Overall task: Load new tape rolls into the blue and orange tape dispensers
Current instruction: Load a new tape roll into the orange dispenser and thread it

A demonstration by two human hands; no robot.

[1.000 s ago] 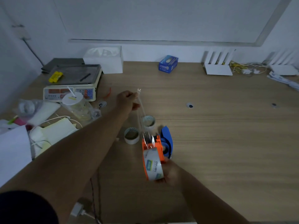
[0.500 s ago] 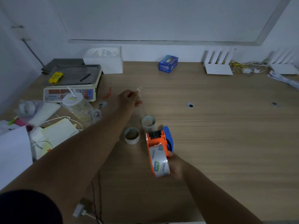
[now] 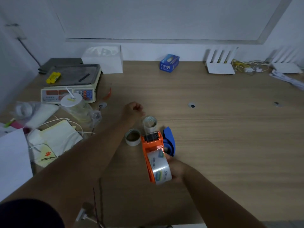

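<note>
My right hand [image 3: 176,168] grips the orange tape dispenser [image 3: 152,145] from its right side, with a clear tape roll [image 3: 160,168] seated in it. A strip of clear tape runs from the dispenser's front up to my left hand [image 3: 134,109], which pinches its end. The blue tape dispenser [image 3: 169,141] lies on the table just right of the orange one, partly hidden behind it. Two tape cores sit close by: an upright one [image 3: 150,123] ahead of the orange dispenser and a flat one [image 3: 133,139] to its left.
A weighing scale [image 3: 70,83], a lidded plastic cup [image 3: 72,104], papers and cables crowd the left side. A white tissue box [image 3: 105,60], a small blue box [image 3: 169,63] and white routers [image 3: 220,63] stand along the back wall. A cord [image 3: 97,208] hangs at the near edge.
My left hand has come down and nearer to the dispenser with the tape end, shortening the pulled strip. The orange dispenser has tilted flatter and shifted slightly right in my right hand.
</note>
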